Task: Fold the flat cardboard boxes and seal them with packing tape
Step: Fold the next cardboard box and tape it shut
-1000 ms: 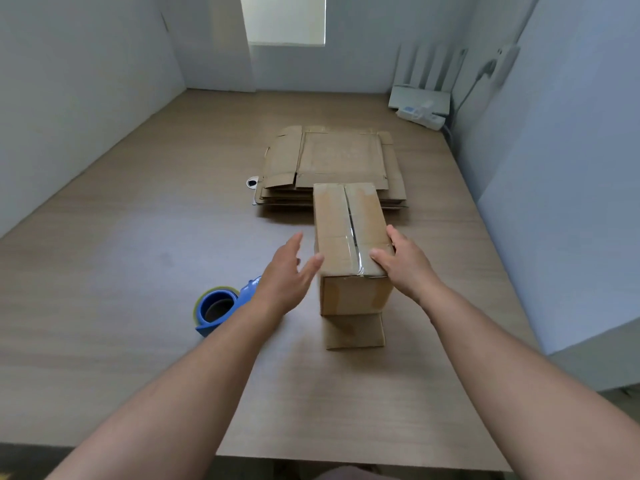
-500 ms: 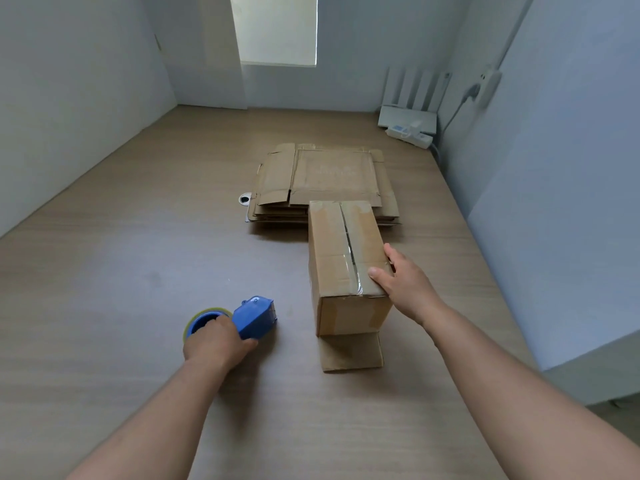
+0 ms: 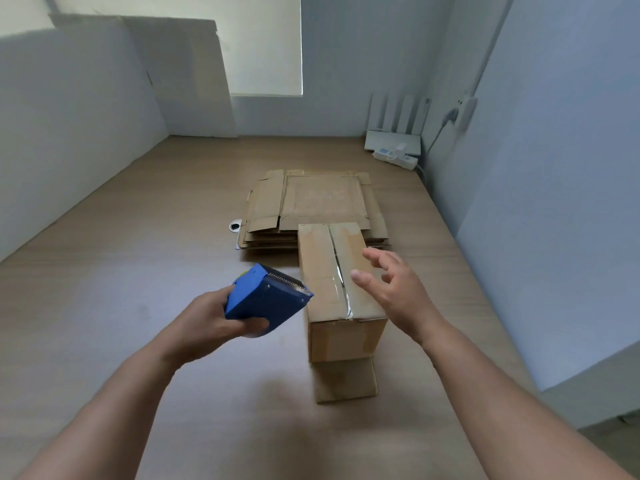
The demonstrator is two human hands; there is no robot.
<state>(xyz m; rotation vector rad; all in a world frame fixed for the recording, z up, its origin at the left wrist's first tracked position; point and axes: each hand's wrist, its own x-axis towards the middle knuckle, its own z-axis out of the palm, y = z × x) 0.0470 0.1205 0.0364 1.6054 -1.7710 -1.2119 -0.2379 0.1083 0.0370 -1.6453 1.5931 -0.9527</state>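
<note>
Left hand [image 3: 207, 323] grips a blue tape dispenser [image 3: 266, 299], raised off the desk [image 3: 138, 254], serrated blade pointing at the folded cardboard box [image 3: 329, 258]. Box stands mid-desk, nearer the right edge. Clear tape [image 3: 341, 282] runs along its top seam; one flap [image 3: 346, 379] lies flat at the near end. Right hand [image 3: 394, 292] holds nothing, fingers spread and loosely bent over the box top; contact unclear. Stack of flat cardboard boxes [image 3: 318, 202] just behind. Router [image 3: 393, 140] and power strip [image 3: 394, 157] in the far right corner.
</note>
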